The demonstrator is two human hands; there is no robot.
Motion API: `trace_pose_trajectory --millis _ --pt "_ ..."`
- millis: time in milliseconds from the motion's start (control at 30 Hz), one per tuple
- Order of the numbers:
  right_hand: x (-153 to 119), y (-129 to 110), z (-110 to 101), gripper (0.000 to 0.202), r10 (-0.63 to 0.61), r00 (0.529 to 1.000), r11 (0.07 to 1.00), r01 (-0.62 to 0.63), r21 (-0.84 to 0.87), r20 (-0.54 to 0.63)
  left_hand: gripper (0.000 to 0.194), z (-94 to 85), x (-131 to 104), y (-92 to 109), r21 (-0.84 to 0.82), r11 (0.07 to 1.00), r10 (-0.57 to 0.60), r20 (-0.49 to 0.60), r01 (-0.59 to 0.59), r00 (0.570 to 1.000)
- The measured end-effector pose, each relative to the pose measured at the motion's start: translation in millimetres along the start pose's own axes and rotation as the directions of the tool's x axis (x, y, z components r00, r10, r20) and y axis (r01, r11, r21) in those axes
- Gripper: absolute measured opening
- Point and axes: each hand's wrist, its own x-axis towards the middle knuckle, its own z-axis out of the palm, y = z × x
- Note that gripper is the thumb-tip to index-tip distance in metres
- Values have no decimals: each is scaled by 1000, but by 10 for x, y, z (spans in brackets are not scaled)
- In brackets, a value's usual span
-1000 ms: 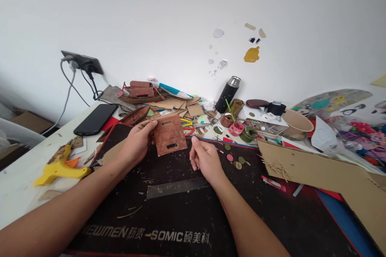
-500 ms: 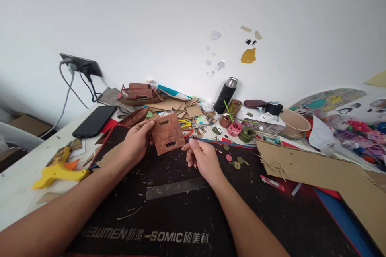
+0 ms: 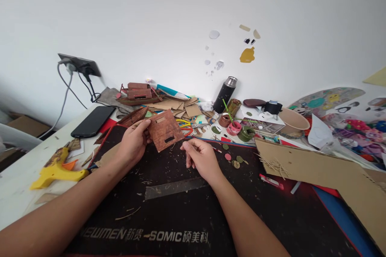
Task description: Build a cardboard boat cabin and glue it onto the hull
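My left hand (image 3: 134, 141) is closed on the left edge of a reddish-brown painted cardboard panel (image 3: 165, 129), thumb on the near face. Two rectangular slots are cut through the panel, one near its top and one near its bottom. It is held tilted above the black desk mat (image 3: 169, 217). Just right of the panel's lower right corner is my right hand (image 3: 202, 158), its fingers curled in and the thumb against them. I see nothing in that hand. A clear strip (image 3: 175, 188) lies on the mat below both hands.
A brown model boat (image 3: 140, 93) stands at the back, beside cardboard scraps (image 3: 169, 104). A yellow glue gun (image 3: 58, 170) and a phone (image 3: 93, 121) lie left. Open paint pots (image 3: 234, 128), a black flask (image 3: 225, 94) and a large cardboard piece (image 3: 304, 160) are right.
The panel has turned slightly in my left hand and dipped a little at its right side. My right thumb has come nearer to its curled fingers. The view has shifted a little.
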Motion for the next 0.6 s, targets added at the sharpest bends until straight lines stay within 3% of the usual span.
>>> trace_pose_trajectory --millis 300,433,600 --pt "5 0 21 45 10 1000 997 -11 70 14 31 10 -31 1 32 999 -1 55 -1 998" --pt "-1 6 16 48 33 999 997 -36 75 33 36 41 -143 28 76 997 -18 153 6 988" --pt "-6 32 20 52 35 994 998 -40 43 106 52 82 -231 45 86 995 -73 324 48 943"
